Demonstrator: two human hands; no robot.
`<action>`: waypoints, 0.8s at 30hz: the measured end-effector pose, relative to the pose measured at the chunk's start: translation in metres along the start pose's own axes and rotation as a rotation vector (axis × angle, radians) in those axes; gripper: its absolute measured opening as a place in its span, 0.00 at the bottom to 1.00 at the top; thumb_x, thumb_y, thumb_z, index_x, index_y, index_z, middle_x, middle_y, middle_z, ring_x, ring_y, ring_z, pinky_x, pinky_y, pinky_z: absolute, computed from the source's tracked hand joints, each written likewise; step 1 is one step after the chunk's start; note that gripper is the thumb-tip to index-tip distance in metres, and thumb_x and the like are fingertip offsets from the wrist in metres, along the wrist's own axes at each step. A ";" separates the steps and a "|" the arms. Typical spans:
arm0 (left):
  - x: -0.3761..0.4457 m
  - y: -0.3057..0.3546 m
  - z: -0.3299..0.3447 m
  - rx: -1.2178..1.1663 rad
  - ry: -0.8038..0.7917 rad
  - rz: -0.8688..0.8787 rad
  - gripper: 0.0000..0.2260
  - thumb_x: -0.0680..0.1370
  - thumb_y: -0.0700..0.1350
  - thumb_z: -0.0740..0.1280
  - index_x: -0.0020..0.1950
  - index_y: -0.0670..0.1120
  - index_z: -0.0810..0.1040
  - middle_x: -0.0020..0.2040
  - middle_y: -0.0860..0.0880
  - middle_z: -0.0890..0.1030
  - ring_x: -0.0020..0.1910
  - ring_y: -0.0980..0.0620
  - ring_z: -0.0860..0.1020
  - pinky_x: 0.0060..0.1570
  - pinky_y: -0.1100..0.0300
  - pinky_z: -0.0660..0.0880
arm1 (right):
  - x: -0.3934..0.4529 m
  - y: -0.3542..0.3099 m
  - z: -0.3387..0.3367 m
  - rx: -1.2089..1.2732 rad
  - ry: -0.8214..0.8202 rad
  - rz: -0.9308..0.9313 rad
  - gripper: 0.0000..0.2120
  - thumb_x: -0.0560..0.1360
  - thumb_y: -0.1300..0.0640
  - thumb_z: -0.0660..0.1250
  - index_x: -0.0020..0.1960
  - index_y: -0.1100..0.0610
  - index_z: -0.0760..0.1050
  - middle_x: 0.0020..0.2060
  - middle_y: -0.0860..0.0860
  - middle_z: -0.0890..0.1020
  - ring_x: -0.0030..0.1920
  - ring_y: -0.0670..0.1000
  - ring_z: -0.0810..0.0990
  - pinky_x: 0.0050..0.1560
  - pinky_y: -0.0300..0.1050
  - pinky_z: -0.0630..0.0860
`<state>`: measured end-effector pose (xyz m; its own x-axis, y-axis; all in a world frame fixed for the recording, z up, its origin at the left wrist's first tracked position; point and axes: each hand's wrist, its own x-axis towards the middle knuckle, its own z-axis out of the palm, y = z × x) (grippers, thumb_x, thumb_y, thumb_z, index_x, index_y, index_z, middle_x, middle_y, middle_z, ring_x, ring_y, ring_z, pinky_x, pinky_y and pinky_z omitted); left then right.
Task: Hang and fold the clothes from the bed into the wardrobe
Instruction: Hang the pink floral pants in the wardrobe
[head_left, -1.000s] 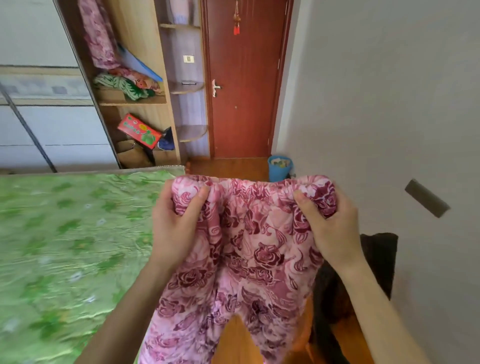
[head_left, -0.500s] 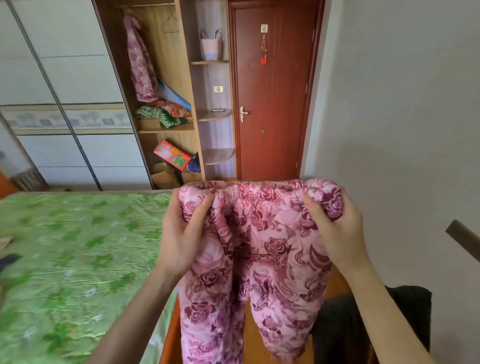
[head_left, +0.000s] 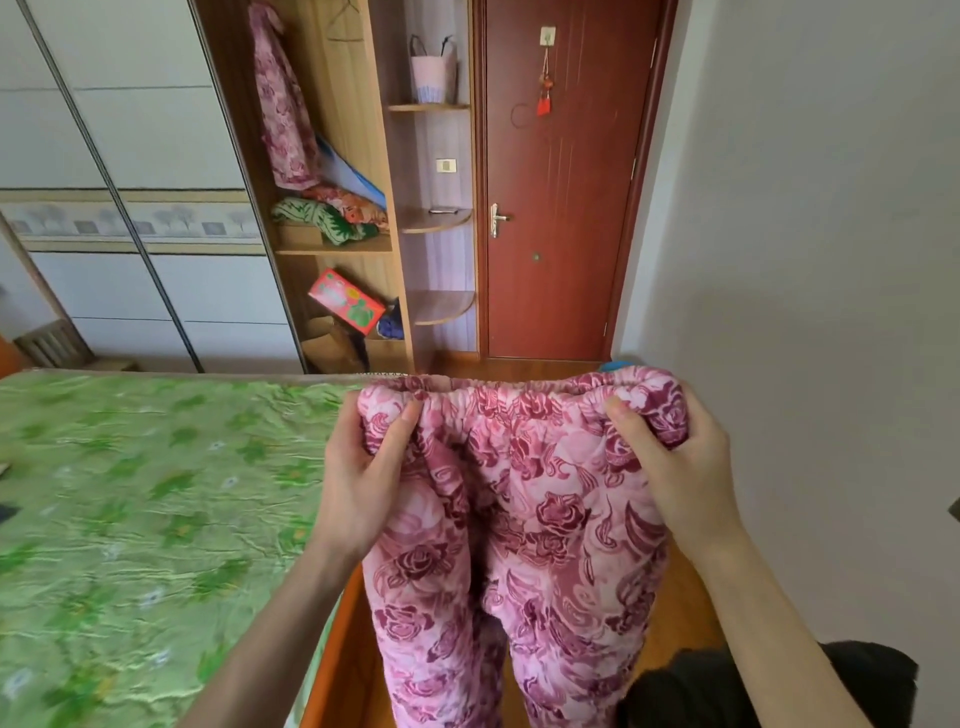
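Pink quilted trousers with a dark rose print (head_left: 524, 530) hang in front of me, legs down, beside the bed's right edge. My left hand (head_left: 358, 478) grips the left end of the elastic waistband and my right hand (head_left: 675, 462) grips the right end, holding it spread. The open wardrobe (head_left: 337, 156) stands ahead beyond the bed, with a matching pink floral garment (head_left: 280, 104) hanging inside and an empty hanger (head_left: 343, 23) beside it. Folded colourful cloth (head_left: 332, 215) lies on its middle shelf.
The bed with a green floral sheet (head_left: 145, 519) fills the left. A red box (head_left: 345, 300) leans in the wardrobe's lower compartment. A closed red door (head_left: 561, 182) is ahead, a grey wall at right. A dark garment (head_left: 769, 686) lies low at right on the wooden floor.
The view has tilted up and the wardrobe's upper part has come into sight. Both hands keep the same grip on the waistband, the trousers held slightly higher and flatter.
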<state>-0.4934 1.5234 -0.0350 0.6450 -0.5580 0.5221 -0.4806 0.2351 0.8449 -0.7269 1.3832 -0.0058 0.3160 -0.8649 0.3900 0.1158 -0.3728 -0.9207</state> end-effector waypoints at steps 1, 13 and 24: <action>0.010 -0.007 0.003 -0.007 0.009 -0.003 0.10 0.82 0.50 0.70 0.52 0.44 0.77 0.45 0.47 0.82 0.44 0.58 0.77 0.48 0.60 0.76 | 0.010 0.005 0.004 -0.008 -0.001 -0.002 0.07 0.78 0.55 0.74 0.54 0.46 0.81 0.49 0.44 0.87 0.52 0.46 0.87 0.58 0.56 0.84; 0.174 -0.095 0.015 0.021 -0.030 0.036 0.10 0.79 0.50 0.74 0.50 0.45 0.77 0.43 0.49 0.81 0.43 0.57 0.78 0.47 0.61 0.75 | 0.170 0.063 0.075 -0.081 0.039 -0.002 0.10 0.75 0.51 0.77 0.55 0.47 0.82 0.49 0.45 0.87 0.50 0.48 0.87 0.54 0.54 0.84; 0.306 -0.176 0.033 0.164 -0.133 0.156 0.10 0.79 0.47 0.74 0.58 0.52 0.77 0.50 0.58 0.82 0.51 0.60 0.81 0.53 0.69 0.73 | 0.314 0.123 0.118 -0.315 -0.075 -0.076 0.13 0.75 0.57 0.76 0.52 0.41 0.77 0.45 0.29 0.83 0.47 0.35 0.83 0.43 0.28 0.78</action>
<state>-0.2309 1.2856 -0.0278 0.4768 -0.6273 0.6157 -0.6653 0.2003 0.7192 -0.5027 1.1056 0.0011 0.3875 -0.8078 0.4442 -0.1516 -0.5311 -0.8336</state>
